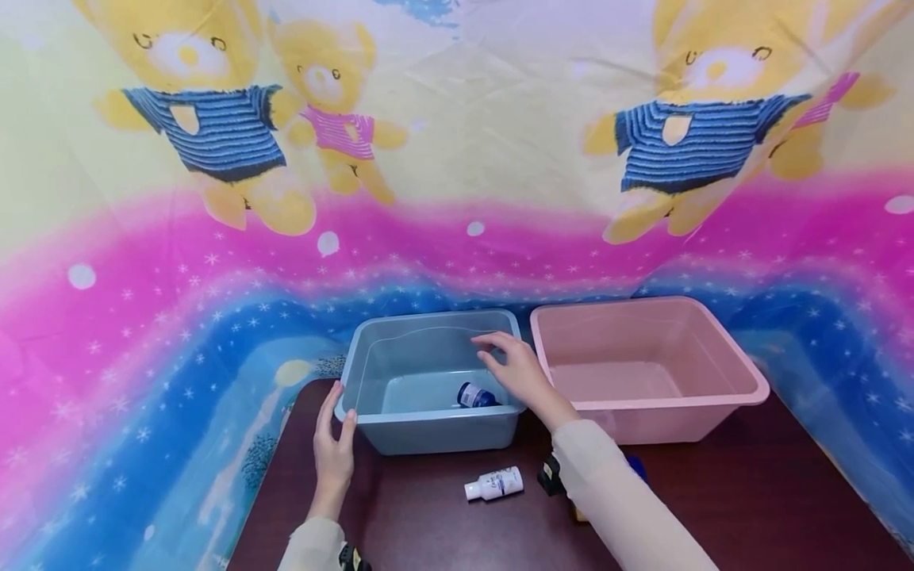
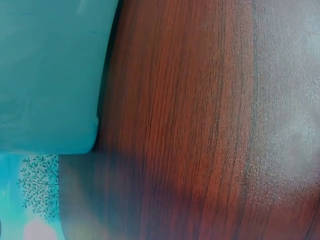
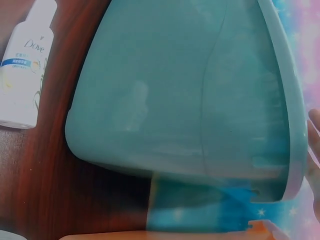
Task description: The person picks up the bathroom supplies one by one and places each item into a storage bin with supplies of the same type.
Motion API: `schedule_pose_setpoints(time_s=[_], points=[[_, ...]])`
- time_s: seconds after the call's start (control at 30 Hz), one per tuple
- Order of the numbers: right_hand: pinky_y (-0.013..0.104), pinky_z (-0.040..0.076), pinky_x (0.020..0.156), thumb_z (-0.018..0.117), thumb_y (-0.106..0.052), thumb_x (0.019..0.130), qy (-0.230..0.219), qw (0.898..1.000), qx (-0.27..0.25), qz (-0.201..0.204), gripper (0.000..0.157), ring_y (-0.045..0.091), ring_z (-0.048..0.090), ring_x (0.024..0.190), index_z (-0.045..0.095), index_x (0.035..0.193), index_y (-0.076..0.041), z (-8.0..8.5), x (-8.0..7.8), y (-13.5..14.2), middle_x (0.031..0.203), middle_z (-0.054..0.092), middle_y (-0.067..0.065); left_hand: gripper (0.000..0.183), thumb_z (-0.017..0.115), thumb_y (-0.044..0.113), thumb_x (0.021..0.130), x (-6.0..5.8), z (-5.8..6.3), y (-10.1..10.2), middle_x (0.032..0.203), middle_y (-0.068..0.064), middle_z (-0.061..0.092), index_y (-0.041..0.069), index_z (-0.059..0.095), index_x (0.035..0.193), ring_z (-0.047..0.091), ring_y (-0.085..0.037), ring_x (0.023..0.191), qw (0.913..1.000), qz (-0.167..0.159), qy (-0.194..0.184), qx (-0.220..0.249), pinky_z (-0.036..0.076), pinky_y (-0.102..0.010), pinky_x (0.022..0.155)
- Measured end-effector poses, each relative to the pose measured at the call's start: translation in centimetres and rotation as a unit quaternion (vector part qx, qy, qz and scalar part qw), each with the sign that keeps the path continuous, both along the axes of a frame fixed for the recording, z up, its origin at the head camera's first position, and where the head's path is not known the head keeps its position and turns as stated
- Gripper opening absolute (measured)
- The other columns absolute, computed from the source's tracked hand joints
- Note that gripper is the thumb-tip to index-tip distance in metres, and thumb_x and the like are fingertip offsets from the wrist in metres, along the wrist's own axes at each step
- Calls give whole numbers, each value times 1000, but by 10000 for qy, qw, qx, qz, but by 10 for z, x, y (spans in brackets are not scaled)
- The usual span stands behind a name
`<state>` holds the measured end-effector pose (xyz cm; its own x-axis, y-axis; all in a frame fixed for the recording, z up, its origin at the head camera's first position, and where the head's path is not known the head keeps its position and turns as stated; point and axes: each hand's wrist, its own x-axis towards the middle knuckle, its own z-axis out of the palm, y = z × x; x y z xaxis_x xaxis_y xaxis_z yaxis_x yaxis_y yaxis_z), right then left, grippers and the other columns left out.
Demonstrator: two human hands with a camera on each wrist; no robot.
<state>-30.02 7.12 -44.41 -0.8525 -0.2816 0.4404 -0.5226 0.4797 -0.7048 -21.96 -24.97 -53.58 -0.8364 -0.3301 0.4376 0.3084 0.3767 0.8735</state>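
Observation:
My left hand [image 1: 334,452] rests against the left end of the blue basin [image 1: 435,432], fingers straight along its side and thumb at the front rim. Over the basin's right end is my right hand [image 1: 516,366], its fingers loosely bent with nothing between them. A small dark blue bottle [image 1: 476,395] with a white label lies on its side in the basin, below the right hand. In the right wrist view, the edge of the right hand [image 3: 314,150] shows beside the basin rim [image 3: 296,100]. The left wrist view shows the basin's outer wall [image 2: 50,75] but no fingers.
A white Dove bottle [image 1: 494,484] lies on the dark wood table [image 1: 428,531] in front of the basin. To the right stands a pink basin [image 1: 646,420]. A blue and yellow item [image 1: 637,468] is mostly hidden under the right sleeve. A bear-print cloth [image 1: 464,159] hangs behind.

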Motion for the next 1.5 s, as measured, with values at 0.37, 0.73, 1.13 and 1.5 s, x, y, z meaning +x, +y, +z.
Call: schedule_pose_setpoints(time_s=[0.37, 0.73, 1.13, 1.5], points=[[44, 53, 88, 68, -7, 93, 349, 9983, -458, 24, 27, 19, 63, 98, 70, 120, -7, 6, 12, 9, 114, 69, 6, 51, 56, 9, 99, 0, 1, -2, 154, 2, 41, 18, 46, 149, 33, -18, 142, 9999, 63, -61, 62, 23, -56, 114], [45, 53, 86, 68, -6, 93, 439, 9960, -773, 69, 26, 16, 63, 95, 71, 119, -8, 9, 26, 14, 109, 70, 6, 50, 54, 16, 102, -1, 2, -1, 155, 4, 39, 20, 42, 151, 30, -16, 143, 9998, -67, -124, 126, 22, -52, 115], [41, 52, 89, 68, -9, 94, 581, 9955, -735, 142, 26, 12, 62, 97, 71, 119, -10, 6, 46, 19, 112, 69, 1, 51, 54, 16, 102, -1, 1, -1, 156, 0, 38, 17, 42, 152, 30, -19, 144, 9998, -106, -109, 149, 23, -54, 114], [38, 54, 83, 68, -4, 92, 844, 9915, -977, 181, 25, 14, 63, 95, 72, 116, -10, -2, 67, 21, 110, 70, 0, 50, 52, 11, 102, 4, 5, 4, 156, -7, 38, 12, 41, 151, 29, -24, 144, 9995, -148, -156, 249, 22, -57, 114]])
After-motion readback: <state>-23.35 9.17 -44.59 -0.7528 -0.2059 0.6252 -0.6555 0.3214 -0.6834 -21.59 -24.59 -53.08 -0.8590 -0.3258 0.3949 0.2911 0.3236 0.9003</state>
